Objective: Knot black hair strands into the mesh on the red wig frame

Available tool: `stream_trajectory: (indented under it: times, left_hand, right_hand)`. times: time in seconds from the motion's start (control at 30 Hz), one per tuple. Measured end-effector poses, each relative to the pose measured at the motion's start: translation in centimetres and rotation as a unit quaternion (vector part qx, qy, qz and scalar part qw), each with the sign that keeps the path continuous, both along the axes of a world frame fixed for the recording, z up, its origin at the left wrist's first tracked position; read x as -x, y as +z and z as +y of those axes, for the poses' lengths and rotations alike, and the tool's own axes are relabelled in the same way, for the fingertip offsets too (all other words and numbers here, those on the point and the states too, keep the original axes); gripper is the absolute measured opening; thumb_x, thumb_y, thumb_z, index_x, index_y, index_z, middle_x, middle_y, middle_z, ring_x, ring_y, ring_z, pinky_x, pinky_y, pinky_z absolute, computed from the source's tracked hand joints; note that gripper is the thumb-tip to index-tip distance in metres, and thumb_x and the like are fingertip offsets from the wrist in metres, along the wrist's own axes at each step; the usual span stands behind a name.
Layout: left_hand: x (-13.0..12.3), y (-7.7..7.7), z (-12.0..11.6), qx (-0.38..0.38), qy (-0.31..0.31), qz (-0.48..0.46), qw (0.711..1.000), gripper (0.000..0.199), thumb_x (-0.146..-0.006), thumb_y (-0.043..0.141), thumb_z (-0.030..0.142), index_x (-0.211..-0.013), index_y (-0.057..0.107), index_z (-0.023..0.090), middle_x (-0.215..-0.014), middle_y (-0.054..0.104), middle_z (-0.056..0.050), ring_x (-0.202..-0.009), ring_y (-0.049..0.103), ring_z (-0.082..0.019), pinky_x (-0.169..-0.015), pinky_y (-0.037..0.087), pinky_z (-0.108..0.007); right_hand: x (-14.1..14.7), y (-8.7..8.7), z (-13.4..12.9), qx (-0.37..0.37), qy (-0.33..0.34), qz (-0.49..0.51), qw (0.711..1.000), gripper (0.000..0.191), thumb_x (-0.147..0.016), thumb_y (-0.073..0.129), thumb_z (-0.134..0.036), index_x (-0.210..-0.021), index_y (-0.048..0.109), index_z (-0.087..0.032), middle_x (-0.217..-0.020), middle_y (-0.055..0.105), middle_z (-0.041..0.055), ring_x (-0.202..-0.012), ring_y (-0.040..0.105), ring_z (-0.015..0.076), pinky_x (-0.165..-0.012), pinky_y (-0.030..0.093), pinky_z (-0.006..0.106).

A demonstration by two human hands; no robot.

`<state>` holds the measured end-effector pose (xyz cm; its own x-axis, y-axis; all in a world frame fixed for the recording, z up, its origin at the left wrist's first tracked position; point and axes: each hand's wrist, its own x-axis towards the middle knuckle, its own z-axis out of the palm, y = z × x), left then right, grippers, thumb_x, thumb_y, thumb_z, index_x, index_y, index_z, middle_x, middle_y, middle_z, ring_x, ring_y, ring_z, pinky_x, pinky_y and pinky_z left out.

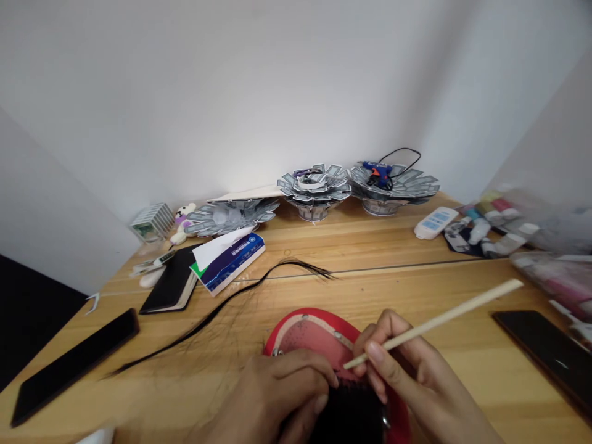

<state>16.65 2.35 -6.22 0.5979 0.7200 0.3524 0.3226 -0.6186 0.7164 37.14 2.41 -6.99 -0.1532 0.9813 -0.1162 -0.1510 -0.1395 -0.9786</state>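
Note:
My right hand [407,364] pinches a pale wooden stick [444,319] between thumb and fingers, its lower tip close to my left fingertips. Below both hands lies a rounded red form [300,316], with a pink mesh [308,339] bordered by a beige band. Short, dark hair [349,410] covers the nearer part of the mesh. My left hand [289,391] rests over the hair's edge with its fingers curled and pressed together; what they pinch is hidden. A long lock of black hair [217,308] lies on the table to the left.
Phones lie at the left [76,367] and right [546,345]. A black notebook [169,280] and a blue tissue pack [235,262] sit back left. Along the wall stand paper-petalled bowls [314,206], one holding a blue glue gun [379,172]. Thread spools [481,229] and plastic bags [555,277] crowd the right.

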Motion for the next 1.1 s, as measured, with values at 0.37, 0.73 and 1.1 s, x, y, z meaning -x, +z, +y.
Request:
stream_trajectory:
  times: [0.37, 0.73, 1.1]
  left_hand:
    - [0.9, 0.4, 0.2, 0.300, 0.031, -0.168, 0.938, 0.038, -0.098, 0.053, 0.049, -0.078, 0.063, 0.018, -0.097, 0.071, -0.004, -0.087, 0.062, -0.015, -0.078, 0.045, -0.023]
    - [0.6, 0.3, 0.2, 0.349, 0.052, -0.189, 0.917, 0.031, -0.096, 0.057, 0.046, -0.090, 0.075, 0.021, -0.078, 0.064, 0.002, -0.052, 0.035, -0.005, -0.051, 0.030, -0.018]
    - [1.0, -0.5, 0.5, 0.346, 0.040, -0.191, 0.918, 0.030, -0.098, 0.056, 0.044, -0.088, 0.072, 0.020, -0.084, 0.067, -0.001, -0.063, 0.048, -0.008, -0.053, 0.032, -0.017]
  right_hand:
    - [-0.3, -0.7, 0.9, 0.045, 0.057, 0.042, 0.996, 0.046, -0.081, 0.073, -0.060, -0.077, 0.053, -0.019, -0.059, 0.067, -0.0012, -0.040, 0.038, 0.0039, -0.042, 0.029, 0.017]
    - [0.0, -1.4, 0.0, -0.018, 0.023, -0.004, 1.000, 0.048, -0.084, 0.068, -0.061, -0.067, 0.072, -0.016, -0.062, 0.061, 0.0020, -0.050, 0.047, 0.0091, -0.046, 0.034, 0.020]
    - [0.1, -1.0, -0.2, -0.005, 0.019, 0.004, 1.000, 0.047, -0.081, 0.071, -0.061, -0.068, 0.072, -0.016, -0.062, 0.064, 0.0019, -0.051, 0.049, 0.0088, -0.048, 0.035, 0.019]
